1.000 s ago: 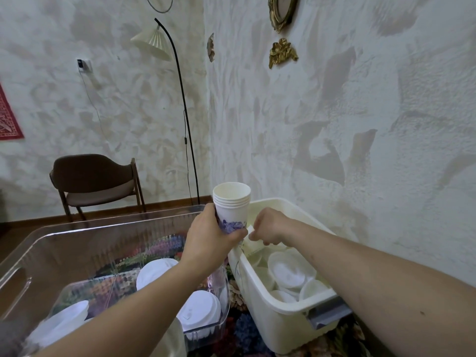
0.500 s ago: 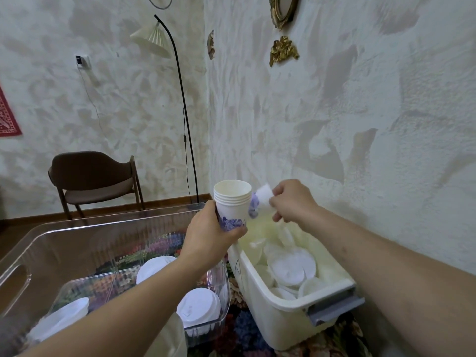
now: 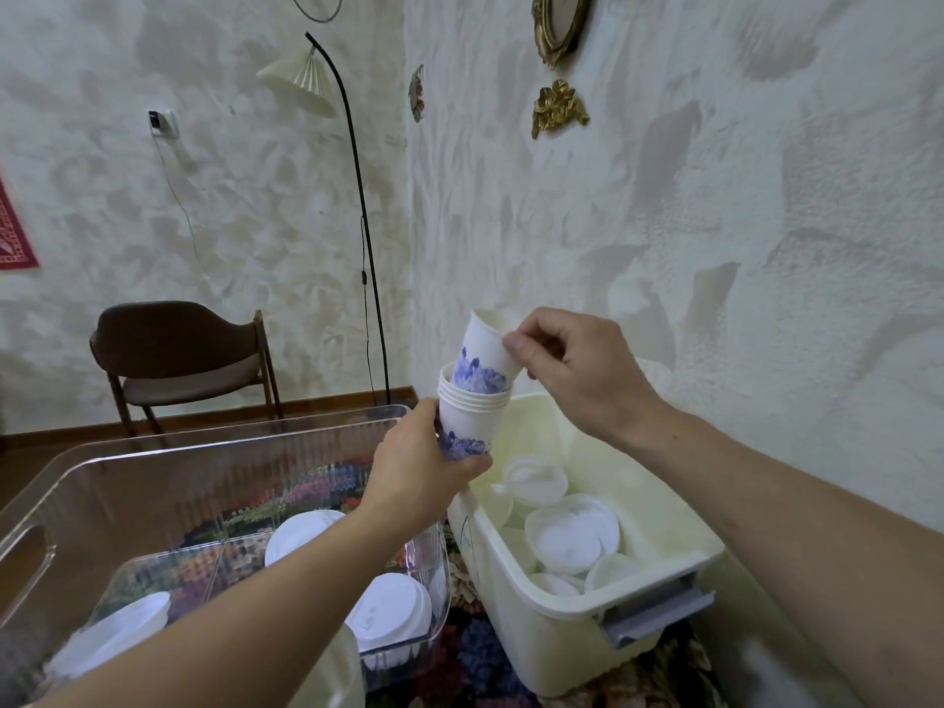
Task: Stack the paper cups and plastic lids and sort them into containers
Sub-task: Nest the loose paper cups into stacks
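We are looking into the corner of a room with rough plastered walls, a floor lamp (image 3: 306, 76) and a brown chair (image 3: 179, 357) behind two bins on a flowered cloth. In the head view, our left hand (image 3: 426, 465) is wrapped round the base of a stack of paper cups (image 3: 472, 419), held upright above the gap between the bins. Our right hand (image 3: 572, 373) pinches the rim of a single cup (image 3: 485, 355) between thumb and fingers, tilted, with its base just entering the stack's mouth. Loose plastic lids (image 3: 572, 539) lie in the white bin (image 3: 664, 569); more lids sit in the clear bin (image 3: 153, 482). We judge the cups light and easily crushed, so a gentle hold near the stiffer rim suits them best.
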